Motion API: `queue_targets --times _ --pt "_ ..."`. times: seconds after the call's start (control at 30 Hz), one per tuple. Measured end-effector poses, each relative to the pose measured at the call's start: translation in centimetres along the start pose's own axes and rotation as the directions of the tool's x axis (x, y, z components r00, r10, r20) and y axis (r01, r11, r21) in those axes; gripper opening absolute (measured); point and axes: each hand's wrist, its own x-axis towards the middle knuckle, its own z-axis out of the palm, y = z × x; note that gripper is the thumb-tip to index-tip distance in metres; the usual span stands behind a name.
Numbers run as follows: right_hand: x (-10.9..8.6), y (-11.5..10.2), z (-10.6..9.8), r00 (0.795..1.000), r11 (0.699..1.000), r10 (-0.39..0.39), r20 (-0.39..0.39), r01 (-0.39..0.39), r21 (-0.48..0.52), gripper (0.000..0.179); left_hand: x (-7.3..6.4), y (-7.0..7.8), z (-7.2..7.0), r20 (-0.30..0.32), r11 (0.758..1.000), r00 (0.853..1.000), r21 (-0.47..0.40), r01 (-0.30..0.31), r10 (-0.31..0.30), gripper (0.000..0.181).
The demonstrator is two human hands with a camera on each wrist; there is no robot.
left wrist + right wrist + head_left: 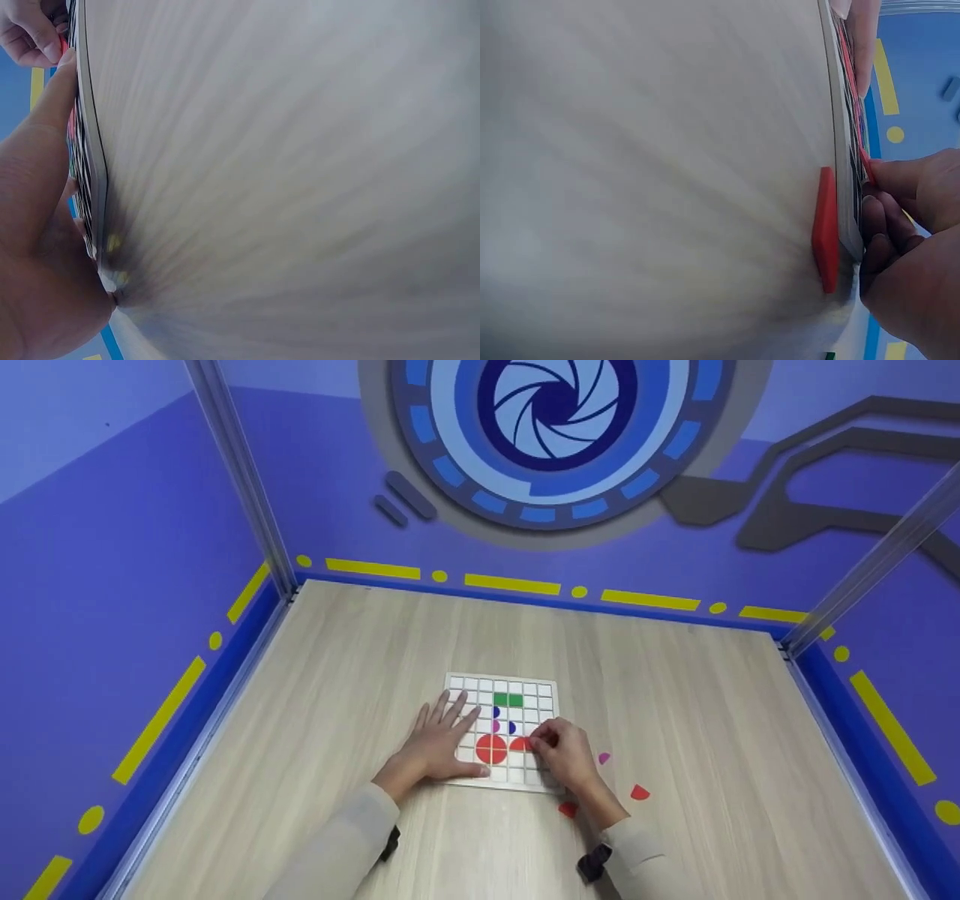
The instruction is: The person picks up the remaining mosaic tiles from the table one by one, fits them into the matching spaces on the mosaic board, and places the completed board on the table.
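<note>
Currently, a red piece (865, 163) is at the lower right part of the grid board (540, 689), pinched between the right hand's (564, 750) thumb and fingers. The left hand (441, 746) lies with fingers spread over the board's left side, near a red circle (484, 743). Around the right wrist, a pink piece (604, 758) and two red wedges (640, 793) lie on the wooden table (712, 720).
</note>
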Motion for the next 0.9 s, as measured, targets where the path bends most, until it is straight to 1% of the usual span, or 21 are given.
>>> queue_targets --times 0.23,0.5,0.6,0.73,0.83,0.9 --pt "-0.1 -0.1 -0.1 0.998 0.997 -0.052 0.024 0.054 -0.058 0.009 -0.1 0.1 0.0 0.005 1.0 1.0 0.017 0.004 -0.004 0.113" --pt "0.0 -0.3 -0.1 0.996 0.991 -0.085 0.012 0.086 -0.105 0.012 0.0 -0.1 -0.2 0.004 1.0 1.0 -0.006 -0.019 0.019 0.112" --pt "0.1 -0.4 -0.2 0.997 0.992 -0.076 0.026 0.078 -0.104 0.011 0.0 -0.1 -0.3 0.004 1.0 1.0 -0.002 -0.019 0.019 0.113" --pt "0.2 -0.5 -0.5 0.996 0.995 -0.057 0.069 0.063 -0.083 0.008 -0.1 -0.1 -0.3 0.002 1.0 1.0 0.014 -0.011 0.011 0.113" --pt "0.1 -0.6 -1.3 0.994 0.997 -0.058 0.092 0.062 -0.043 0.008 0.0 -0.1 -0.2 -0.001 1.0 1.0 0.015 -0.01 0.01 0.113" --pt "-0.1 -0.6 -2.2 0.994 0.998 -0.056 0.095 0.058 -0.02 0.009 0.0 -0.1 0.0 0.001 1.0 1.0 0.008 -0.013 0.013 0.113"
